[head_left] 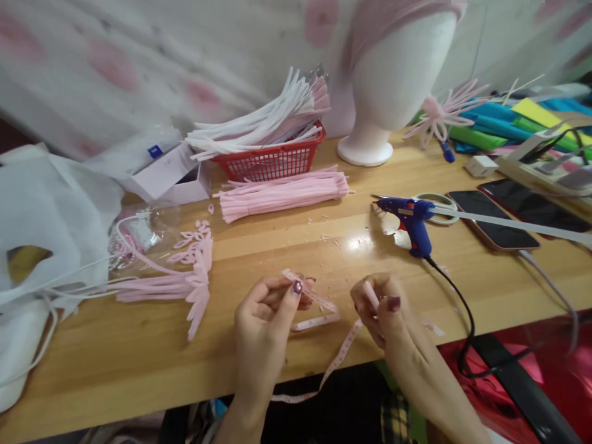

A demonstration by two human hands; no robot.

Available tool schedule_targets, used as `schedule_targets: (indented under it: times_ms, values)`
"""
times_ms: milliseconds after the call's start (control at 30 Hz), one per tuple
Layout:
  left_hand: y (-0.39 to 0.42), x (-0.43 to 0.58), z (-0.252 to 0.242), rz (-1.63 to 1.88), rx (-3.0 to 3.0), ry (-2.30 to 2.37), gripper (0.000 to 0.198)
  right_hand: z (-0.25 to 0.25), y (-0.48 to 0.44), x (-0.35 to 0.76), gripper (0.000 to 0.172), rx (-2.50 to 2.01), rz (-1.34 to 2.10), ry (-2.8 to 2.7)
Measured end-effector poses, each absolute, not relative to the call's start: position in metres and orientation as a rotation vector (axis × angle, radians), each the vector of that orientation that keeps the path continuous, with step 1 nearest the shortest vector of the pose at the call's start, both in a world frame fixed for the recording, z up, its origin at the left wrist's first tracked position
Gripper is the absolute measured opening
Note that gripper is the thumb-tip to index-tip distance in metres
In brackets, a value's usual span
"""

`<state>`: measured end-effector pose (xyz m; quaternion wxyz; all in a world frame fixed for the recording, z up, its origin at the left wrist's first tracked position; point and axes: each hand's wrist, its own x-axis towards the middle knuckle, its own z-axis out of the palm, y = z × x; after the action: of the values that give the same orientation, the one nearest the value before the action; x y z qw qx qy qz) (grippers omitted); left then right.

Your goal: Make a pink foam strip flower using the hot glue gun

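Observation:
My left hand [271, 317] pinches the end of a tape measure [317, 322] between thumb and fingers, just above the table's front part. The tape loops to the right, then hangs over the table edge below. Closed fingers of my right hand [383, 311] grip a short pink pipe cleaner [370, 295]; part of it is hidden by the fingers. A bunch of pink pipe cleaners [284, 194] lies beyond both hands. Left of them are a pink pipe-cleaner piece with leaf-like loops [198, 271] and small pink loops [187, 239].
A blue glue gun [407, 216] with a long glue stick lies at right, its black cord running off the front edge. Behind are a red basket [268, 163] of pipe cleaners and a foam head [393, 80]. Phones [493, 219] lie at right; white boxes [169, 176] at left.

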<state>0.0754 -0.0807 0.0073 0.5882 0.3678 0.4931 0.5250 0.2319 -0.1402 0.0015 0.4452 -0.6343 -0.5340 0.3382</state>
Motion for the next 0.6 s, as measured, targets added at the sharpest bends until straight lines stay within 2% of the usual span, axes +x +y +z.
schedule_targets:
  times_ms: [133, 300, 600]
  values:
    - [-0.081, 0.079, 0.007, 1.151, 0.870, 1.184, 0.028, 0.014, -0.139, 0.219, 0.027, -1.506, 0.832, -1.417]
    - [-0.088, 0.084, 0.008, 1.097, 0.818, 1.201, 0.020, 0.017, -0.131, 0.208, 0.014, -1.439, 0.902, -1.422]
    - [-0.090, 0.080, 0.001, 1.017, 0.830, 1.124, 0.021, 0.016, -0.126, 0.210, 0.017, -1.415, 0.934, -1.378]
